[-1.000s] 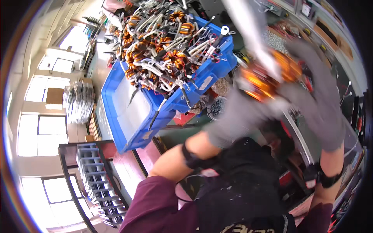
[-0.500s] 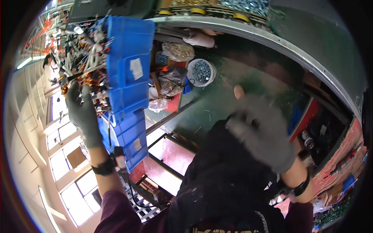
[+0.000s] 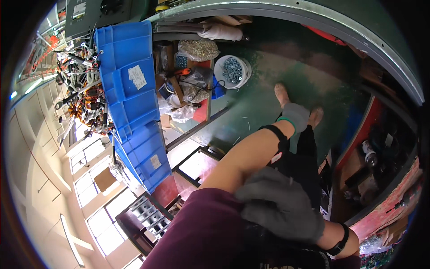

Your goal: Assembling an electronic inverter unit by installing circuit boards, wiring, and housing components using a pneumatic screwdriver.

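Observation:
My left arm reaches across my body, its bare forearm (image 3: pixel 248 152) running up to the right. At its end my left hand (image 3: pixel 297 115), in a grey glove with a green cuff, hangs above my feet; its fingers are hidden. My right hand (image 3: pixel 282 206), also grey-gloved and slightly blurred, lies against the left arm near the elbow, just by the maroon sleeve (image 3: pixel 192 224). Its fingers are curled, and whatever they may hold is hidden. A dark wristband (image 3: pixel 278 136) circles the left wrist, another dark band (image 3: pixel 342 240) the right.
At left, blue plastic bins (image 3: pixel 125 76) stand beside a heap of wired parts (image 3: pixel 85 98). A white bucket (image 3: pixel 233 71) of small metal pieces sits on the green floor, near bagged parts (image 3: pixel 197 50). A metal table edge (image 3: pixel 331 20) curves overhead; a red-edged shelf (image 3: pixel 358 130) stands right.
My left hand has left the heap of parts and swung right across my body. My right hand has dropped toward the left elbow. The view has shifted, showing both feet.

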Demonstrator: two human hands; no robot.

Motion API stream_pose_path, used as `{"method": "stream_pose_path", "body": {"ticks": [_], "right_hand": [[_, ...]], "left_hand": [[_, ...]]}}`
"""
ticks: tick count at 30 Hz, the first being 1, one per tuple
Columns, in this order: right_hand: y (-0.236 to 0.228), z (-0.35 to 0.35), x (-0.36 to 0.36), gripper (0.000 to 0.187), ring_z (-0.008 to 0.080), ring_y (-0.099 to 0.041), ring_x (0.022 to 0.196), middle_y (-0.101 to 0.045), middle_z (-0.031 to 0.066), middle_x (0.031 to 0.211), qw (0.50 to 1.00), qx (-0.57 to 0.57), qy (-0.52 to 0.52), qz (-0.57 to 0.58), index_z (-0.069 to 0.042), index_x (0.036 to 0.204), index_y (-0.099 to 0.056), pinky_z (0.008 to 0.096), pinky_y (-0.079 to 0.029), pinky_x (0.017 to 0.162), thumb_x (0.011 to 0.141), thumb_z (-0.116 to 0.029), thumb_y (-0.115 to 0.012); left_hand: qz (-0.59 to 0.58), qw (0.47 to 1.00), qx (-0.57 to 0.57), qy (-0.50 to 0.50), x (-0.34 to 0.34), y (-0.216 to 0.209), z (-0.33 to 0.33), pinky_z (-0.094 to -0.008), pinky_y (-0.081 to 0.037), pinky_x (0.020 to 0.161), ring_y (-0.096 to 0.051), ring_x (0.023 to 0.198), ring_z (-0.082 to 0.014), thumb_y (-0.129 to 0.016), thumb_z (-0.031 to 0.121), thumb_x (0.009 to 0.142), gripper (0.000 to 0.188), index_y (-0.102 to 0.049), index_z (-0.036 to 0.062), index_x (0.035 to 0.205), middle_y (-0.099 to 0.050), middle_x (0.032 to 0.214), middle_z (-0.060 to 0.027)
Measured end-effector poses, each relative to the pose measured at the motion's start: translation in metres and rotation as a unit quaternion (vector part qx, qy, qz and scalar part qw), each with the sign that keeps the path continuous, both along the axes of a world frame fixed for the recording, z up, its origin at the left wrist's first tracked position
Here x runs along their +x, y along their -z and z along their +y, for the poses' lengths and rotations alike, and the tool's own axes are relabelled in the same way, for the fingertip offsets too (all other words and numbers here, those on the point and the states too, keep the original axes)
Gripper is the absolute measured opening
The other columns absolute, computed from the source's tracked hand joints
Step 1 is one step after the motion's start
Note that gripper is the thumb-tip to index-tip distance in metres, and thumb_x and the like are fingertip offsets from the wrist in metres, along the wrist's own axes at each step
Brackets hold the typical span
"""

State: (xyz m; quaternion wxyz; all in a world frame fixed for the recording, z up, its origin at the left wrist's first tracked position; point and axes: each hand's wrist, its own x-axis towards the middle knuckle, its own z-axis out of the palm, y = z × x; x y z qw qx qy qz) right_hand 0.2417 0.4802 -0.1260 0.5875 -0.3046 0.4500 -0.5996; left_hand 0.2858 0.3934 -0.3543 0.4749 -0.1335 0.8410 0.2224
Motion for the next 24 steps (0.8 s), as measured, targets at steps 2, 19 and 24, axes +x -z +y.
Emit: {"method": "stream_pose_path", "body": {"ticks": [2,19,24], "right_hand": [[-0.006,0.008,-0.011,0.022,0.0216,-0.058,0.07,-0.055,0.0073,0.083,0.998,-0.015,-0.033,-0.059,-0.007,0.097,-0.06,0.033,-0.046,0.064,0.078,-0.012,-0.071],[-0.075,0.052,-0.042,0.041,0.0185,-0.061,0.077,-0.058,0.0093,0.085,0.997,0.011,0.037,-0.07,-0.003,0.112,-0.048,0.0328,-0.048,0.068,0.081,-0.023,-0.065],[-0.096,0.065,-0.047,0.048,0.0188,-0.061,0.078,-0.058,0.0098,0.086,0.998,0.029,0.052,-0.008,-0.002,0.117,-0.044,0.033,-0.048,0.069,0.082,-0.028,-0.064]], "left_hand": [[0.014,1.0,-0.013,-0.009,-0.005,0.005,0.003,-0.0417,-0.052,0.074,-0.066,0.093,-0.0286,-0.057,0.024,0.082,0.026,-0.068,0.0085,0.099,-0.068,0.096,-0.0111],[0.074,0.978,-0.002,0.194,-0.106,-0.046,0.071,-0.0502,-0.038,0.089,-0.057,0.112,-0.0292,-0.06,0.029,0.084,0.037,-0.065,0.0163,0.118,-0.063,0.119,-0.0071],[0.067,0.983,0.005,0.17,-0.098,-0.073,0.076,-0.0496,-0.038,0.088,-0.058,0.11,-0.0288,-0.063,0.03,0.08,0.038,-0.066,0.0165,0.116,-0.064,0.117,-0.0064]]}}
